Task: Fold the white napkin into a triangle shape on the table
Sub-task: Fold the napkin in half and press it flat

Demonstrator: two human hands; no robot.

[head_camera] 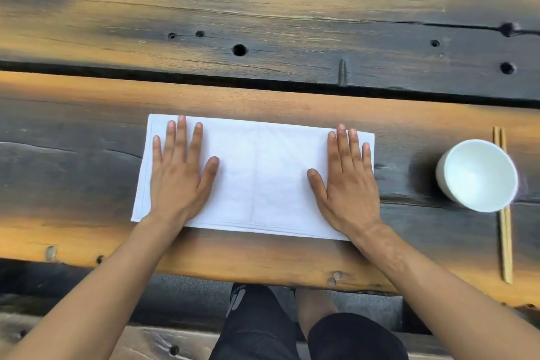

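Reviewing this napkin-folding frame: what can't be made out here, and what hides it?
- Head view: the white napkin under the left hand and right hand, its near corners included, is covered by the flat palms and wrists.
- How many layers the napkin has: too flat to tell; only faint creases show.
- The chopsticks are hidden in the middle by the white bowl.
- The wooden table is cut off by the frame edges.

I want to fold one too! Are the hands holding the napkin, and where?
Nothing is gripped. The left hand and right hand lie flat with straight fingers, pressing the two ends of the white napkin.
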